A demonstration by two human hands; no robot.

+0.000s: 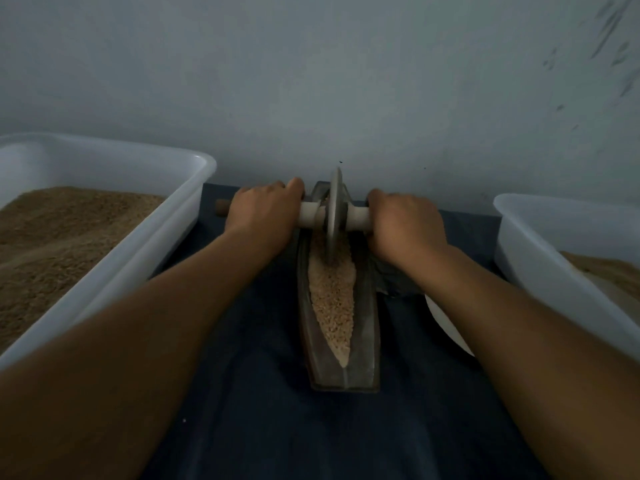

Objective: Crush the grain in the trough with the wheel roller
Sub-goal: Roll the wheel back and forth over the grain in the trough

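**At the far end of the trough, both hands on the roller**

At the far end of the trough, your fingers curl over the wooden axle. Your left hand grips it on one side of the wheel, your right hand on the other. The wheel roller stands upright between them, its rim sunk into the grain. That grain fills the narrow, boat-shaped channel, tapering to a point at your end.

On your left, a white plastic tub holds a heap of brown grain. On your right, a second white tub holds a paler, lower pile. A white dish shows beneath your right forearm.

A dark blue cloth covers the bench. Behind it stands a plain grey wall.
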